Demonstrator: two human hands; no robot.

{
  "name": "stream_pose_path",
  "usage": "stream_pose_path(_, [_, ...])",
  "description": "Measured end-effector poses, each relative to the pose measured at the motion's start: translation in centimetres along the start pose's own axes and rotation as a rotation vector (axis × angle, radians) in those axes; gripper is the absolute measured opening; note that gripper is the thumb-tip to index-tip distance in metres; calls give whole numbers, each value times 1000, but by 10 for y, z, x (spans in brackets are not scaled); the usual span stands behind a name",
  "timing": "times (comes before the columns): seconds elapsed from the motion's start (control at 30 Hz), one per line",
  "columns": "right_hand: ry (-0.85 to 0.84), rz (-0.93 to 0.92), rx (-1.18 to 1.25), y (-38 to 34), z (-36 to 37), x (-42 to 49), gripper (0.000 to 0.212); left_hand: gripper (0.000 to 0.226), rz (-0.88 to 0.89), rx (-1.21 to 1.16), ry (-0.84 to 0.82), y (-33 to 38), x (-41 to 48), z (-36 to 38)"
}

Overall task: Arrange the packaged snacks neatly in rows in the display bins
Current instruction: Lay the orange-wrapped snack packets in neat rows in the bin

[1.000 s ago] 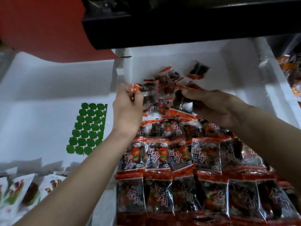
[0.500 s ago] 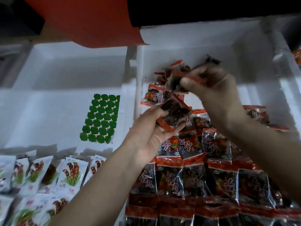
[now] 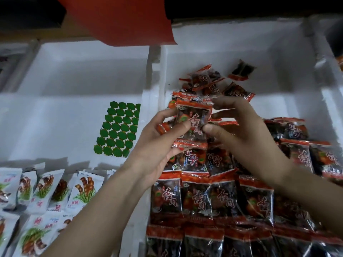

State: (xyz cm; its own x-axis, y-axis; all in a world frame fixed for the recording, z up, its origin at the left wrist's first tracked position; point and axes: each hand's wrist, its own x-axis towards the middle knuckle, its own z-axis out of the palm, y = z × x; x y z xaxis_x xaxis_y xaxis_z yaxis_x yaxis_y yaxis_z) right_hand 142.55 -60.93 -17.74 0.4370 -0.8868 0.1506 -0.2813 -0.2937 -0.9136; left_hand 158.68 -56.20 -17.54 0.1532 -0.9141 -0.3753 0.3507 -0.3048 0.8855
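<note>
The left hand (image 3: 159,145) grips a red-and-dark snack packet (image 3: 193,119) upright, thumb across its front. The right hand (image 3: 246,134) seems to pinch the packet's right edge. Below both wrists lie neat packet rows (image 3: 196,199). Beyond the fingertips is a loose pile (image 3: 206,80), all in the white bin (image 3: 278,71).

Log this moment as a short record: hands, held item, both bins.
left hand: holds a packet from its left side
right hand: pinches the packet's right edge
right bin: rows of red packets in front, loose pile behind
left bin: white packets in front, green sheet on the floor
</note>
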Motion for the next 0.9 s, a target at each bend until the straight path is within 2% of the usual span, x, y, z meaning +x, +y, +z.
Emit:
stream_pose_path(0.03, [-27,87,24,-2,-2,4,47,50,19,93,-13,2,-1,-1])
stream_pose_path(0.1, [-132,185,69,-4,-6,12,38,39,112,335,-10,7,-3,-2])
stream_pose_path(0.17, [-199,199,56,-6,-8,18,24,34,220,493,25,10,-1,-5])
stream_pose_path(0.23, [-198,188,25,-6,-5,21,18,34,292,533,43,12,-2,-6])
stream_pose_path(0.37, [-148,167,80,-6,-1,28,17,24,374,502,146,11,-5,-9])
stream_pose_path(0.5, [-52,217,156,-1,-2,42,10,20,401,348,250,12,-4,-23])
stream_pose_path(0.63, [82,190,-63,22,4,65,11,29,422,294,279,12,-4,-42])
stream_pose_path(0.77, [-43,183,-383,38,30,90,14,32,424,274,303,12,-6,-50])
stream_pose_path(0.9, [-311,321,-359,46,54,103,14,32,417,251,309,13,-5,-52])
